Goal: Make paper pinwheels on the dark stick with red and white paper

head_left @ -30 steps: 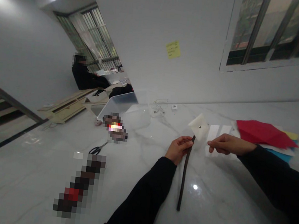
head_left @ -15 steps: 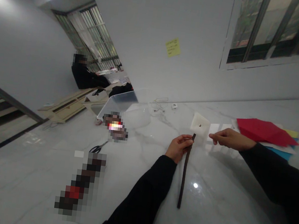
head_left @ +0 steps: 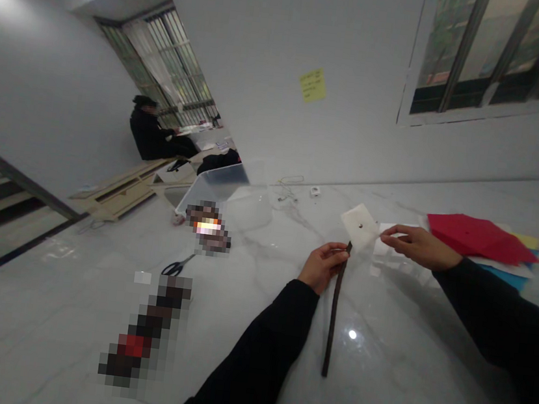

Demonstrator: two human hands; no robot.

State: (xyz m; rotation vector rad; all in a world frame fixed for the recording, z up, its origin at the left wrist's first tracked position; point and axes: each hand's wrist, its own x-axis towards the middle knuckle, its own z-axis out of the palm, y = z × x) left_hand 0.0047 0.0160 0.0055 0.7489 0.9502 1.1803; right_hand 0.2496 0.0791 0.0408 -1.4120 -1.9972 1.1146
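My left hand [head_left: 323,269] is closed around the upper part of a dark brown stick [head_left: 331,327], whose long lower end hangs below it over the white marbled surface. At the stick's top sits a white paper pinwheel [head_left: 360,218], square in outline, with a small dark dot at its middle. My right hand [head_left: 414,245] has its thumb and index finger pinched at the pinwheel's right corner. Those fingertips partly cover that corner.
Red sheets [head_left: 472,235] lie over blue and yellow ones at the right. Black-handled scissors [head_left: 173,269] rest on the left, near two blurred-out items. Behind are a clear plastic bin [head_left: 222,186], a cable [head_left: 288,191] and a white plug [head_left: 314,192]. A person [head_left: 153,132] sits far back.
The paper pinwheel has turned a little on the stick. My right hand's fingertips have risen slightly to its right corner. My left hand keeps its grip in nearly the same place.
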